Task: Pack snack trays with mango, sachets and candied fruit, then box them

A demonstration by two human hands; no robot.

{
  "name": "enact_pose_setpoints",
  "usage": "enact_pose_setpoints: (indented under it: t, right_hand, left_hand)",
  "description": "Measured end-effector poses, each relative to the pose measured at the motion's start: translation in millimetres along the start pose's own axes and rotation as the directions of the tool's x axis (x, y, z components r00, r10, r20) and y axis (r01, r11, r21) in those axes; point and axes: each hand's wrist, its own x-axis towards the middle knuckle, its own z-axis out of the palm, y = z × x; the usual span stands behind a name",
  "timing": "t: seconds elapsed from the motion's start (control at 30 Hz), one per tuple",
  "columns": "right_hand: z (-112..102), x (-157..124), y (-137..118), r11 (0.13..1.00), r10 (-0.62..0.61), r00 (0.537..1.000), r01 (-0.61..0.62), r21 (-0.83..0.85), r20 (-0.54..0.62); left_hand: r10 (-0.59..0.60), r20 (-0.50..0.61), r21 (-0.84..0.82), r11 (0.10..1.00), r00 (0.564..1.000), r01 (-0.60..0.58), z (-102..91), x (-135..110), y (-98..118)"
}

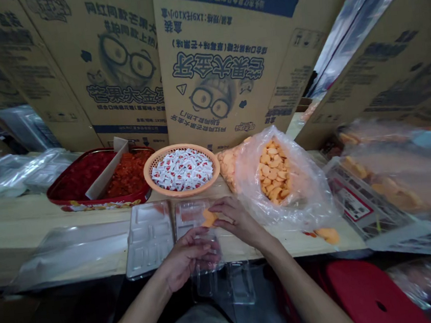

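A thin orange candy piece (208,217) is pinched between the thumb and fingers of my right hand (240,220), above a clear plastic tray (184,211) with moulded compartments. Just below, my left hand (189,254) has its palm turned inward and its fingers loosely curved, with a gap between thumb and fingers. Its uppermost fingertip reaches the candy's lower edge; whether it bears on it I cannot tell. To the left lies another clear compartment tray (149,238). An open plastic bag (306,188) of similar orange pieces (273,168) stands to the right of my right hand.
Behind the trays sit an orange basket (149,181) of small white-and-red packets and a red tin (89,201) split by a cardboard divider. Tall cardboard boxes (221,37) wall the back. A plastic crate (375,216) is at right, a red stool (363,290) below the table edge.
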Motion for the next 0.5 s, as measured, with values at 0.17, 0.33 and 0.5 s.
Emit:
enact_pose_setpoints:
  t: [0.17, 0.33, 0.5]
  right_hand:
    - [-45.3, -6.4, 54.4, 0.805, 0.405, 0.787, -0.548, -0.228, -0.465]
    - [-93.2, -24.3, 114.9, 0.309, 0.727, 0.647, -0.606, -0.733, -0.229]
    - [-93.5, -32.4, 124.4, 0.319, 0.739, 0.663, -0.498, -0.807, -0.117]
  left_hand:
    - [0.026, 0.01, -0.012, 1.0, 1.0, -0.025, -6.9, 0.5, -1.1]
    - [0.039, -0.024, -0.025, 0.999, 0.999, -0.039, -10.2, -5.0, 1.8]
    - [0.057, -0.036, -0.045, 0.997, 0.998, -0.058, -17.9, -9.5, 1.2]
